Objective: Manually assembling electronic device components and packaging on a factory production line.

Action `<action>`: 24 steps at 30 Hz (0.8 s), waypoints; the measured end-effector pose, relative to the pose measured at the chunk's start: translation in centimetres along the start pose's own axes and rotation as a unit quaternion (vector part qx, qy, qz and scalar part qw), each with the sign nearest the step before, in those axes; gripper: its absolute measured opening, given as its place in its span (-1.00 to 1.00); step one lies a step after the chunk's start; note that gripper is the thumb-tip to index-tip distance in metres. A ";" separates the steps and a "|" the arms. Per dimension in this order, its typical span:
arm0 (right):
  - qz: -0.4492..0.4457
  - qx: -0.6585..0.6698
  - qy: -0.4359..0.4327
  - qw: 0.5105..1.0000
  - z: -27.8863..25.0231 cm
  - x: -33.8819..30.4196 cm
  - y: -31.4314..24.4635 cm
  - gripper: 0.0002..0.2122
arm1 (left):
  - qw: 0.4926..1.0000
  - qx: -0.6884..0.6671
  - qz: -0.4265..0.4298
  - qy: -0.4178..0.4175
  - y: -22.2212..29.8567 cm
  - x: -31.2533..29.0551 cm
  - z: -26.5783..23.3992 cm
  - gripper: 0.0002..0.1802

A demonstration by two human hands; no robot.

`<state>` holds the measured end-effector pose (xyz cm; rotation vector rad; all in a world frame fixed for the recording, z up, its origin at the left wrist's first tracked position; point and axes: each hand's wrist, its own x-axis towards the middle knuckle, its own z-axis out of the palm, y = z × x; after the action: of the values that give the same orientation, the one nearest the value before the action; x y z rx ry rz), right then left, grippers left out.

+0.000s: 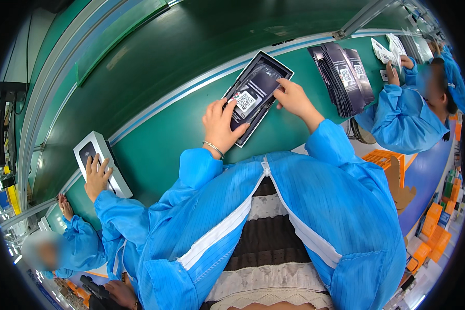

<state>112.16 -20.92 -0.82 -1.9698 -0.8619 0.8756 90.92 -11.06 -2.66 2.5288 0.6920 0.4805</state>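
Observation:
An open box (pixel 272 58) with a black inside and pale rim lies slanted on the green work surface in front of me. In it, or just over it, is a dark printed leaflet (pixel 261 87) with a white square code near its lower end. My left hand (pixel 219 124), with a bracelet at the wrist, spans the leaflet's lower part, fingers on its left side and thumb toward its lower right. My right hand (pixel 294 101) pinches the leaflet's upper right edge between thumb and finger. What lies beneath the leaflet is mostly hidden.
Stacked dark leaflets (pixel 341 77) lie to the right. Beyond them a co-worker (pixel 405 116) handles white papers (pixel 387 51). At left, another person's hand (pixel 96 178) rests on a white box (pixel 118 181). A dark green belt (pixel 191 51) runs behind a metal rail. An orange crate (pixel 382 157) stands at right.

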 end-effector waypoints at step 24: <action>0.045 0.160 -0.048 0.985 0.9 -0.3 1.1 -0.77 | 0.999 0.036 -0.018 0.011 0.5 -0.1 0.1 -0.24</action>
<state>111.57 -21.28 -2.12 -1.7067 -0.6423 1.0967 91.10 -11.57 -2.50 2.5770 0.7758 0.4799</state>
